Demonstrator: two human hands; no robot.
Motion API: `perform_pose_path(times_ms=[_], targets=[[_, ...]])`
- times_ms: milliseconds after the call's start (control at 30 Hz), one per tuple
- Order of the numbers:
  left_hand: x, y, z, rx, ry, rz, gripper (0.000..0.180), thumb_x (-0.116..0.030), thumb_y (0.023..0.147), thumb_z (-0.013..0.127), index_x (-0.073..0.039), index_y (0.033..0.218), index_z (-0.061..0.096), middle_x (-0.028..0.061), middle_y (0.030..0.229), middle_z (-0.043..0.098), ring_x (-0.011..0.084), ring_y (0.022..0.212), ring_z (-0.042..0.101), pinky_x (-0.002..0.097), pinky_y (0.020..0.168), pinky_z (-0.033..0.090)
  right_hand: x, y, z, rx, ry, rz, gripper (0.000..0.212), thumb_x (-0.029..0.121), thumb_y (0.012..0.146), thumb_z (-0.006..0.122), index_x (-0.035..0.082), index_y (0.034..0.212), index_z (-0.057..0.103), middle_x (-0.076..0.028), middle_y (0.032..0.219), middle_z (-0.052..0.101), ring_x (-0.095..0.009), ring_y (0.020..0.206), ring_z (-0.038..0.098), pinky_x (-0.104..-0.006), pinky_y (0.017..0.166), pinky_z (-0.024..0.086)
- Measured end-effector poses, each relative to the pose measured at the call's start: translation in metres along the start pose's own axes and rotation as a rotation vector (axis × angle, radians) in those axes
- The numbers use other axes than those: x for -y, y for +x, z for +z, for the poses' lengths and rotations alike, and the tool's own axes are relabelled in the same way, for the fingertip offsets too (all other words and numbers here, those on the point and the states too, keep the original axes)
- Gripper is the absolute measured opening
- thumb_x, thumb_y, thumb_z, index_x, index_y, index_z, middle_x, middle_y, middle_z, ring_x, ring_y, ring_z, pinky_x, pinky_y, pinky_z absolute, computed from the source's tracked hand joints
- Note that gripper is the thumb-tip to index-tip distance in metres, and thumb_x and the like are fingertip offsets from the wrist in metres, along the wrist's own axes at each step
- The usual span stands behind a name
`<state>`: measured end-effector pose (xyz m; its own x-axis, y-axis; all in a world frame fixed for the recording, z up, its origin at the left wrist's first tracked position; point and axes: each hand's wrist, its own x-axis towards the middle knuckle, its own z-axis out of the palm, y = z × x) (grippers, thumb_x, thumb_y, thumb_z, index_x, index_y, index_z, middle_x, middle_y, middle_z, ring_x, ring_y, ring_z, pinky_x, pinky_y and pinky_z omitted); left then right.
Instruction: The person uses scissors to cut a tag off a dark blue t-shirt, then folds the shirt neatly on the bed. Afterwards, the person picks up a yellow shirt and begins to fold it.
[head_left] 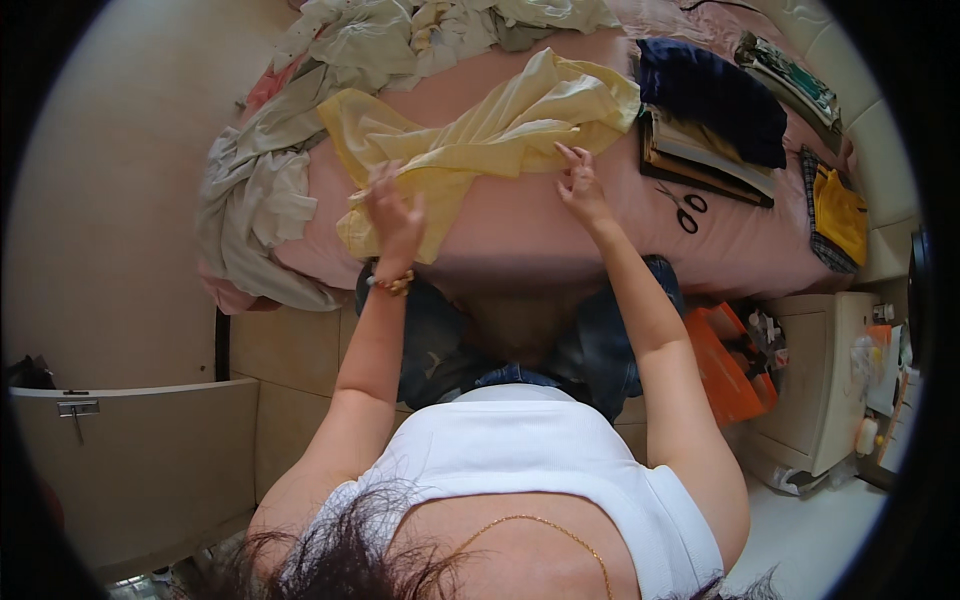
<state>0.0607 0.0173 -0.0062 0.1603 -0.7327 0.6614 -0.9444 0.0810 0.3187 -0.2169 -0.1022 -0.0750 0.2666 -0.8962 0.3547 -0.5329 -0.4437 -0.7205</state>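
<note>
A thin pale yellow cloth [490, 140], perhaps a garment, lies crumpled and stretched sideways across the pink bed sheet [510, 225]. Over its left part is my left hand [395, 213], wearing a beaded bracelet at the wrist; motion smears its fingers, so whether they grip the fabric is unclear. My right hand [583, 190] hovers by the cloth's lower right edge, fingers apart, with nothing visible in it. Black-handled scissors [686, 208] lie on the sheet to the right of that hand.
Rumpled pale bedding [255, 190] covers the bed's left and far sides. Dark blue folded fabric [710, 95] rests on a stack of flat items [705, 165]. Beyond is a yellow folded cloth [840, 215]. An orange bag [725, 370] stands beside a bedside cabinet [800, 390].
</note>
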Motion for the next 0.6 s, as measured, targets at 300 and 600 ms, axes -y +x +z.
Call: perform_pose_path(times_ms=[300, 600], targets=[[-0.071, 0.056, 0.105, 0.429, -0.046, 0.143, 0.059, -0.021, 0.067, 0.075, -0.008, 0.119, 0.051, 0.0082, 0.118, 0.052, 0.0276, 0.115, 0.043, 0.0403, 0.099, 0.031, -0.001, 0.011, 0.013, -0.118, 0.187, -0.031, 0.050, 0.000, 0.077, 0.060, 0.007, 0.125, 0.045, -0.016, 0.114, 0.049, -0.027, 0.088, 0.061, -0.0345, 0.079, 0.051], [-0.075, 0.082, 0.098, 0.783, -1.046, -0.404, 0.025, -0.023, 0.086, 0.062, -0.008, 0.106, 0.058, -0.0017, 0.087, 0.058, 0.0053, 0.071, 0.054, 0.0202, 0.060, 0.045, 0.022, 0.007, -0.034, -0.355, 0.274, -0.103, 0.050, 0.004, 0.075, 0.066, 0.007, 0.122, 0.049, -0.014, 0.120, 0.048, -0.024, 0.097, 0.057, -0.0313, 0.075, 0.051]])
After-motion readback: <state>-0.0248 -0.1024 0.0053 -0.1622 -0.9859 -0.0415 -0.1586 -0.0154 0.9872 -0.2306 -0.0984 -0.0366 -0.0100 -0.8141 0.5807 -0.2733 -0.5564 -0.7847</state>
